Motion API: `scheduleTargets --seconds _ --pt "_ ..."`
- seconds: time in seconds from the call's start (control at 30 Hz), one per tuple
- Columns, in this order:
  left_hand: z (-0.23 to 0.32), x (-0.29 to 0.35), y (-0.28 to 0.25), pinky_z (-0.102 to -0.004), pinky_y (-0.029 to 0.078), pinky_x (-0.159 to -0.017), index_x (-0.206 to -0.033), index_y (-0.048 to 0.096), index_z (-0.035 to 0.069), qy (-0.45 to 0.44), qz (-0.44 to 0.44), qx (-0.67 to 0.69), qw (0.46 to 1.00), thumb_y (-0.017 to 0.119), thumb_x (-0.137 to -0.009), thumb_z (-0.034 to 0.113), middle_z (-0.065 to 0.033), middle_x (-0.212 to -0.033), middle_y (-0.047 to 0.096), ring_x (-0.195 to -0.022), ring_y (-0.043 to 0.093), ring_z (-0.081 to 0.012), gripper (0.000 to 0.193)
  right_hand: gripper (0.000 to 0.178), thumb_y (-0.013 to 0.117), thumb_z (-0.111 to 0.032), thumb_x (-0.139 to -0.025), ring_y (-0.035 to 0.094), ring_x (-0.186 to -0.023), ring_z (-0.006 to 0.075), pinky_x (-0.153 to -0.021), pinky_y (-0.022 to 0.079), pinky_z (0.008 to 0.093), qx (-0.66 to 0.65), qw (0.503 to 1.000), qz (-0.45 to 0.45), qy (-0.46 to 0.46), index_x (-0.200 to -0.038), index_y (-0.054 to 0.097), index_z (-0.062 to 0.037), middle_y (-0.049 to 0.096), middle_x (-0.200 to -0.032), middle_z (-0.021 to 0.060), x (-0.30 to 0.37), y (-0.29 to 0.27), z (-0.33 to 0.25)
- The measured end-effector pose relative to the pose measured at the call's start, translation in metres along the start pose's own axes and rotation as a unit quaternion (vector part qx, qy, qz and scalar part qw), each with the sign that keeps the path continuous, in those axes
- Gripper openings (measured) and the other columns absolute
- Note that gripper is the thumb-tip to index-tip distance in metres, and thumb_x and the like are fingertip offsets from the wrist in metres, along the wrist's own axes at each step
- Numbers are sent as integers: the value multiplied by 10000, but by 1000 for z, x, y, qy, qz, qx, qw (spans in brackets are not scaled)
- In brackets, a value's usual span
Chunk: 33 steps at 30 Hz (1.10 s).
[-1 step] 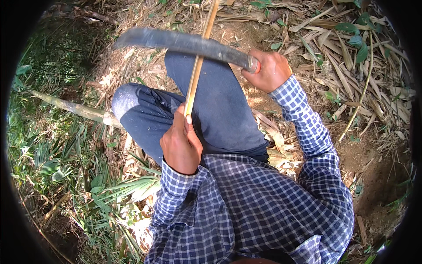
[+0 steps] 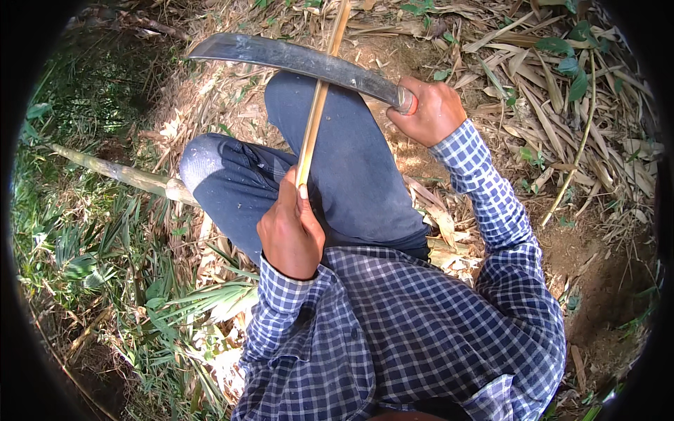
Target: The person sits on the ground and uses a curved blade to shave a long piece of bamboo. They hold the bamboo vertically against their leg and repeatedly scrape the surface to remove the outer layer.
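My left hand (image 2: 291,231) is closed round the near end of a long, thin strip of split wood or bamboo (image 2: 311,137), thumb along its top. From there the pale yellow strip slants up over my bent leg and out past the top edge. In my right hand (image 2: 432,111) is the handle of a machete (image 2: 281,55), the fingers wrapped round it. The broad, dark, curved blade points left and crosses over the strip above my knee. Whether the blade's edge touches the strip, I cannot tell.
My legs in dark trousers (image 2: 351,168) lie folded under the strip. A cut pole (image 2: 116,170) extends left from beside my knee. Dry leaves and shavings (image 2: 540,98) litter the ground, with green plants (image 2: 84,259) at the left and a thin stem (image 2: 586,140) at the right.
The machete's blade, blurred before, now shows sharply, and its tip has swung slightly upward, farther from me. My left hand and the strip have hardly moved.
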State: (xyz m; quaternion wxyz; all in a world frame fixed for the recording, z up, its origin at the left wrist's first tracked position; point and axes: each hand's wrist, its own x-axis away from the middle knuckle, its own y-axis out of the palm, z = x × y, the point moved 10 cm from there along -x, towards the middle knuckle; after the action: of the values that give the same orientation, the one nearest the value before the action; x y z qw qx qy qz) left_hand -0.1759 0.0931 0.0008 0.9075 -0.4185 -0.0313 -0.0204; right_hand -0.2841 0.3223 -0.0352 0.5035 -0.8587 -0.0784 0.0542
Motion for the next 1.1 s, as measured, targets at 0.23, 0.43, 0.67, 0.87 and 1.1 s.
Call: scheduleTargets --seconds 0.23,0.43,0.67,0.87,1.1 --pt "-1 8 -1 -413 491 -534 -1236 557 -69 3 1 -2 1000 503 -943 -5 -264 -814 658 -646 665 -387 305 159 697 -221 -743 646 -504 227 -523 560 381 12 1000 -14 -3 -796 663 -75 636 -573 99 -16 6 15" --pt "-5 14 -3 -353 413 -479 -1229 572 -58 17 23 -5 1000 492 -989 49 -166 -644 563 -524 584 -255 275 226 680 -311 -767 663 -541 305 -589 571 438 27 999 -43 5 -833 691 -95 643 -583 119 -26 6 18" --pt "-6 17 -3 -414 482 -519 -1208 578 -63 -14 5 0 1000 485 -973 27 -252 -750 653 -608 661 -378 268 211 704 -248 -755 657 -525 268 -582 576 403 45 998 0 -47 -844 675 -59 657 -609 114 -26 -2 9" --pt "-3 16 -5 -407 466 -497 -1224 575 -56 -31 -11 -10 999 483 -973 18 -241 -692 632 -569 653 -355 278 214 705 -249 -741 655 -564 329 -614 561 433 -7 997 -28 66 -851 681 -67 659 -628 130 -42 1 34" --pt "-2 18 -5 -406 446 -480 -1241 577 -41 -28 -8 -11 1000 482 -971 12 -225 -651 611 -541 644 -340 291 215 702 -263 -757 652 -568 305 -627 558 413 5 1000 21 22 -858 684 -75 657 -631 138 -59 -4 41"
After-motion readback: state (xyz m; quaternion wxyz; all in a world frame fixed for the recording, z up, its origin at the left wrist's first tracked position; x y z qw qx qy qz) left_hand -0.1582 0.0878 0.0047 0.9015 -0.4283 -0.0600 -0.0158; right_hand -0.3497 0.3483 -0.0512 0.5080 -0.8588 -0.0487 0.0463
